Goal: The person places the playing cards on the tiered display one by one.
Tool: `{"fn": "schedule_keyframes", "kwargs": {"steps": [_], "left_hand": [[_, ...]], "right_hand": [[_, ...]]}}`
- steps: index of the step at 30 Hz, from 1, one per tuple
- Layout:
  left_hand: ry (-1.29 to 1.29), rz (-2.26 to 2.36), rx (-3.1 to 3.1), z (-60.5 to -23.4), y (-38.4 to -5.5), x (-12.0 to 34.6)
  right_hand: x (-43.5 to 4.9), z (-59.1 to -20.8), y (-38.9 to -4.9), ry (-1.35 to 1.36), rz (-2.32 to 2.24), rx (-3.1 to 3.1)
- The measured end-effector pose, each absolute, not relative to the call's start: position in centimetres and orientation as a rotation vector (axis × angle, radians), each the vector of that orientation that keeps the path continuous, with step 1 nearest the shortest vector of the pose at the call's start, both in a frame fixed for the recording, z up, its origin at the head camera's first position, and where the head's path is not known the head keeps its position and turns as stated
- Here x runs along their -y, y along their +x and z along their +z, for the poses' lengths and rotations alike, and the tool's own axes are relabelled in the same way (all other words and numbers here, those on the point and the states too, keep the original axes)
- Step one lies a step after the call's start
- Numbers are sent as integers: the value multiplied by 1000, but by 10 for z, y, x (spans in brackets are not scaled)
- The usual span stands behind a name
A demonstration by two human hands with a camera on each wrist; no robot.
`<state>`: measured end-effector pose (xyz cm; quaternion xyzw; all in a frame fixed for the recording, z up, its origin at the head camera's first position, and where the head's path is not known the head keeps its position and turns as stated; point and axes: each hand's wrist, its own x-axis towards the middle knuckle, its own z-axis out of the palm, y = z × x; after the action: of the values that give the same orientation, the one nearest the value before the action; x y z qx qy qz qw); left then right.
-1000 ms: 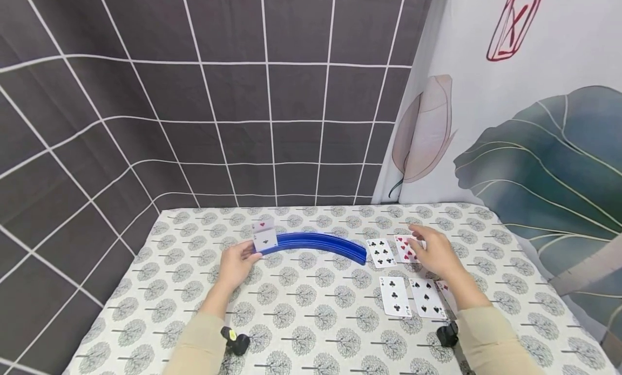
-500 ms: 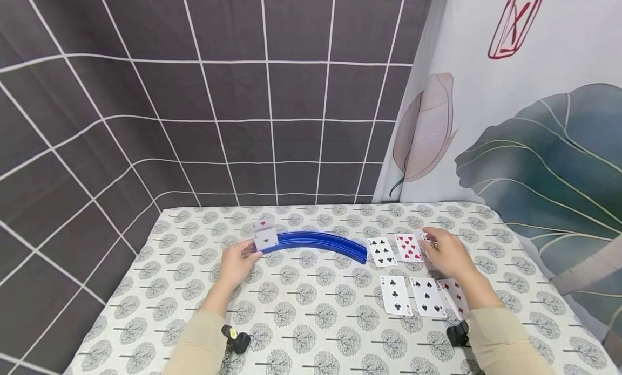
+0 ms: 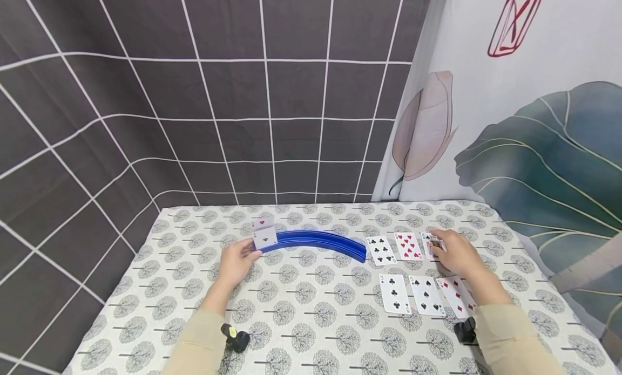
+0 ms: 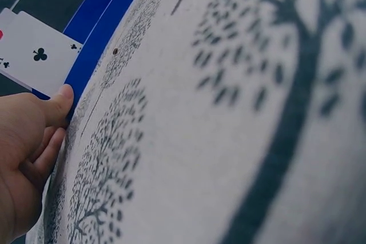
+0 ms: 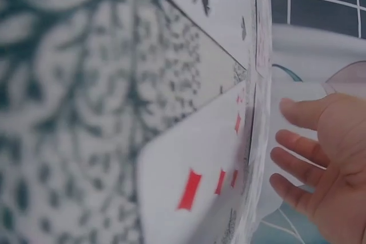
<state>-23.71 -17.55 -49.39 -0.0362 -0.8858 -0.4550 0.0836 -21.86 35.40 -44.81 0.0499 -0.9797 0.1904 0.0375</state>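
My left hand (image 3: 236, 263) grips the left end of a blue curved card holder (image 3: 318, 239), its thumb on the front side. Two playing cards stand there in the holder: a single-club card (image 4: 41, 54) in front, and a heart card (image 3: 263, 223) showing above and behind it. At the back right, my right hand (image 3: 455, 251) is over a face card (image 3: 428, 245), partly covering it. The right wrist view shows that hand's fingers (image 5: 297, 167) spread and slightly bent, with nothing seen between them.
Left of the face card lie a hearts card (image 3: 408, 246) and a clubs card (image 3: 381, 251), near the holder's right end. A nearer row has a three of clubs (image 3: 394, 294), a spades card (image 3: 426, 295) and a diamonds card (image 3: 457, 295). Tree-print cloth (image 3: 311, 332) covers the table.
My right hand has moved right, from over the hearts card to the face card, uncovering the hearts card and more of the diamonds card. The left hand stays on the holder.
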Motion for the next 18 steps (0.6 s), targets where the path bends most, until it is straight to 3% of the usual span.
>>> {"fn": "schedule_keyframes", "kwargs": {"steps": [18], "left_hand": [[-88, -1355, 2665, -499, -241, 178]], "right_hand": [[-363, -447, -227, 114, 510, 3135]]}}
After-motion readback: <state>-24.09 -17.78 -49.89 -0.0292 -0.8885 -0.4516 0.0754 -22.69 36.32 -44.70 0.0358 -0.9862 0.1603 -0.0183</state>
